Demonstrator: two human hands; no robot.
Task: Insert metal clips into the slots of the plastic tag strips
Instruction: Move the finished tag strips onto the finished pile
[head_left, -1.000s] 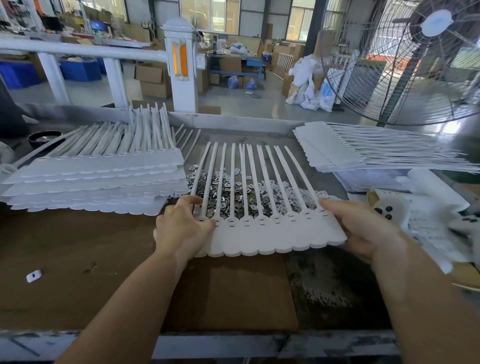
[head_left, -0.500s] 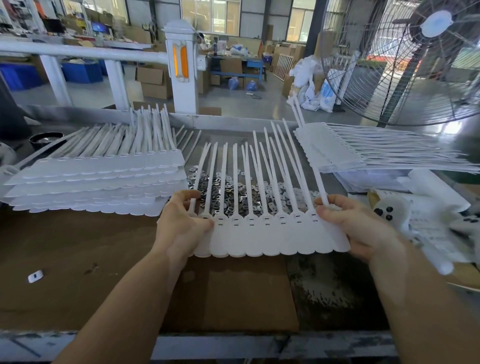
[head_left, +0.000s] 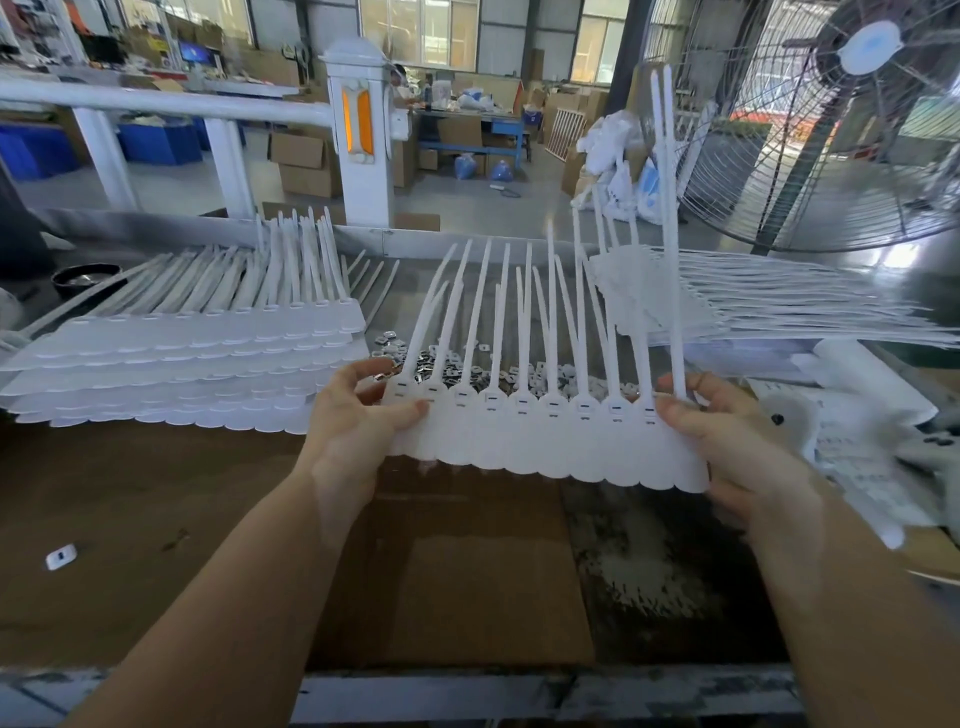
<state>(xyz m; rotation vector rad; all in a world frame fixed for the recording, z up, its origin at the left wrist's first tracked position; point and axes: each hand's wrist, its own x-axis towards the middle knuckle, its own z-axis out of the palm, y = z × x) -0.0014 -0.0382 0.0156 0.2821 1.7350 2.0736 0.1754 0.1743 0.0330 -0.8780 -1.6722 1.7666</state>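
- A strip of joined white plastic tags (head_left: 545, 441) is held tilted up above the worktop (head_left: 156, 519), tails pointing to 12 o'clock.
- Its 9 o'clock end is pinched by the left hand (head_left: 353, 431), thumb on top.
- Its 3 o'clock end is gripped by the right hand (head_left: 727, 441).
- Metal clips (head_left: 498, 371) are heaped just behind the strip.

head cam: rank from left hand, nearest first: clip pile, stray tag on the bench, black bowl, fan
1. Clip pile, just beyond the left hand.
2. Stray tag, near-left on the bench.
3. Black bowl, far left.
4. Fan, far right.
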